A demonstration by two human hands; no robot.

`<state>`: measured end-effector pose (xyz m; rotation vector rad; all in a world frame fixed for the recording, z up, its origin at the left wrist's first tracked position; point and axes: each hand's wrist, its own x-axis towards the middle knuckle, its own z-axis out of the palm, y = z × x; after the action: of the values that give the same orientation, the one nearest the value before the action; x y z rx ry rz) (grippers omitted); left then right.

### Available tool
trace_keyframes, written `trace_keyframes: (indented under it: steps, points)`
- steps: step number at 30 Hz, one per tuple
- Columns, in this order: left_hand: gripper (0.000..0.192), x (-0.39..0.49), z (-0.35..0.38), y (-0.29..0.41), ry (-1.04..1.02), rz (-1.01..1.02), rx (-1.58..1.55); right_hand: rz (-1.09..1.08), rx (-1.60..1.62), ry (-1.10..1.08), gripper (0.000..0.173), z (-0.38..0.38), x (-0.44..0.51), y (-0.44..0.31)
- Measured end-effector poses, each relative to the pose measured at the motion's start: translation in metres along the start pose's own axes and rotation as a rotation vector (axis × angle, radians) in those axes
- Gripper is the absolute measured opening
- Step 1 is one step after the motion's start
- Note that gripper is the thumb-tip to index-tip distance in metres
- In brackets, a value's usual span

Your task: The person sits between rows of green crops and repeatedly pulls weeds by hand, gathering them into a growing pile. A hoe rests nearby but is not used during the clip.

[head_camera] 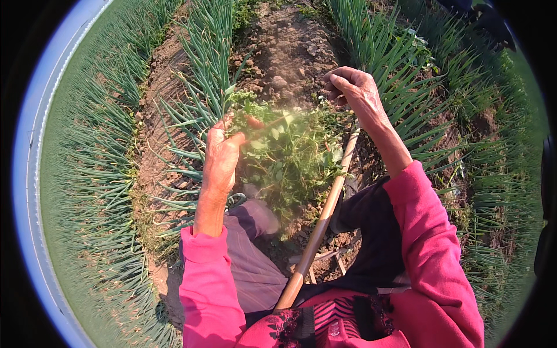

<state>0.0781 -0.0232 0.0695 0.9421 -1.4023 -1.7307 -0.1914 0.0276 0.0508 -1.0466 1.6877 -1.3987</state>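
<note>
My left hand [223,152] grips a bunch of pulled green weeds [239,102] at the left side of a loose heap of weeds [291,165]. Haze blurs part of the heap and the fingertips. To the right, my right hand [354,89] is raised past the heap's far right edge, fingers curled and thumb against them. Whether it pinches anything is hidden. A long wooden tool handle [324,217] slants from my lap up between my legs to the heap's right side, below my right wrist. Its far end is out of sight.
Green onion rows stand on the left [209,56] and right [370,43]. Cloddy bare soil [287,56] runs between them. Below me shows part of a small wooden frame [322,256]. Dark objects [483,21] appear at the upper right rim.
</note>
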Motion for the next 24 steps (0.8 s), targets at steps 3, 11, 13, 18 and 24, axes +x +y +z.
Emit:
trace_keyframes:
  steps: [3, 11, 13, 18, 24]
  points:
    - [0.03, -0.001, 0.005, 0.004, -0.024, -0.01, 0.056, -0.022, -0.046, 0.006, 0.024, -0.006, 0.001, 0.003]
    - [0.031, 0.004, -0.003, -0.002, -0.08, -0.01, 0.026, 0.012, -0.055, 0.015, 0.023, -0.018, -0.002, 0.018]
    - [0.032, 0.003, -0.001, 0.004, -0.043, -0.017, 0.051, 0.015, -0.044, 0.027, 0.022, -0.019, -0.007, 0.022]
    - [0.031, 0.003, -0.003, 0.006, -0.017, 0.024, 0.113, 0.029, -0.052, -0.111, 0.021, -0.011, -0.052, 0.039]
    - [0.029, 0.003, -0.009, 0.003, -0.05, 0.074, 0.076, 0.022, -0.249, -0.594, 0.024, 0.04, -0.176, 0.04]
